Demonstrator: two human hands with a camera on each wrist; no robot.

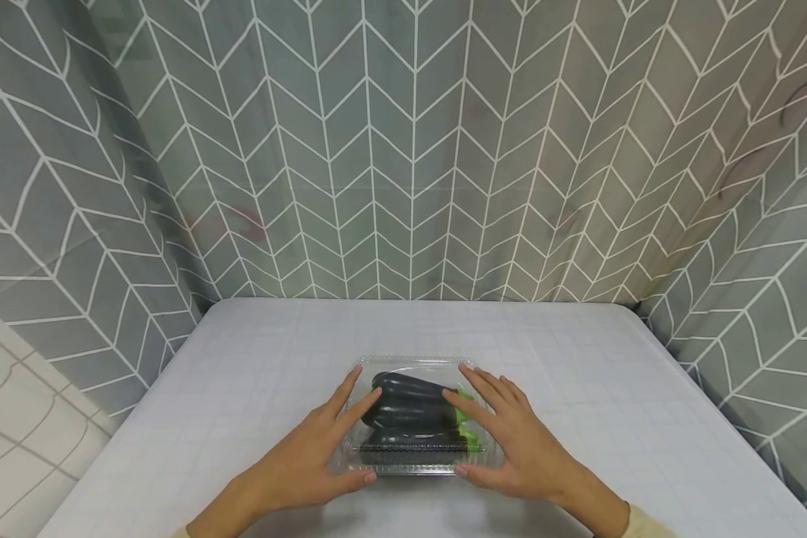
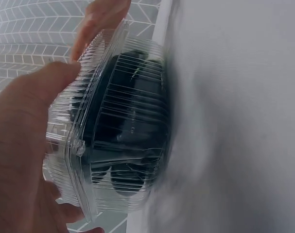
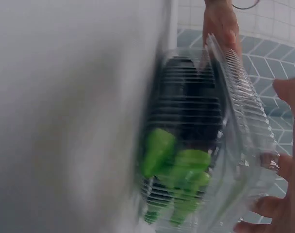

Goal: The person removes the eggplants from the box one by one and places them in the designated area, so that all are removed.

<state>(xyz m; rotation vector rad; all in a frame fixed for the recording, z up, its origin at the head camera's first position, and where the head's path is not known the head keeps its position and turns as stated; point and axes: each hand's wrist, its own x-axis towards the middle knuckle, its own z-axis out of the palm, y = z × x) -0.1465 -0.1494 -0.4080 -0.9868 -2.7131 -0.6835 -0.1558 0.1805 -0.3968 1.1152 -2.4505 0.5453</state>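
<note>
- Pale cream sleeve cuff (image 1: 645,521) shows at the wrist of the right hand, at the near edge of the head view.
- The left hand (image 1: 309,456) lies flat with fingers spread and straight on the left part of the clear ribbed plastic clamshell box (image 1: 403,456), thumb along the box's near rim, fingertips on the lid.
- The right hand (image 1: 511,441) mirrors it on the right part, fingers straight and fanned over the lid, thumb at the near right corner; neither hand curls round the box.
- The box sits on the white gridded surface (image 1: 612,388), near its front middle, lid closed over the base in the wrist views.
- Inside lie dark purple glossy eggplants (image 1: 406,407), at least two, stacked; their long axis runs left to right across the person, parallel to the box's near rim.
- Their bright green stem caps (image 1: 467,430) point to the right, under the right hand; the rounded dark ends point left.
- Behind the surface and at both sides hangs a grey curtain with a white chevron pattern (image 1: 410,149).
- At far left, a white tiled floor (image 1: 7,418) shows below the curtain.
</note>
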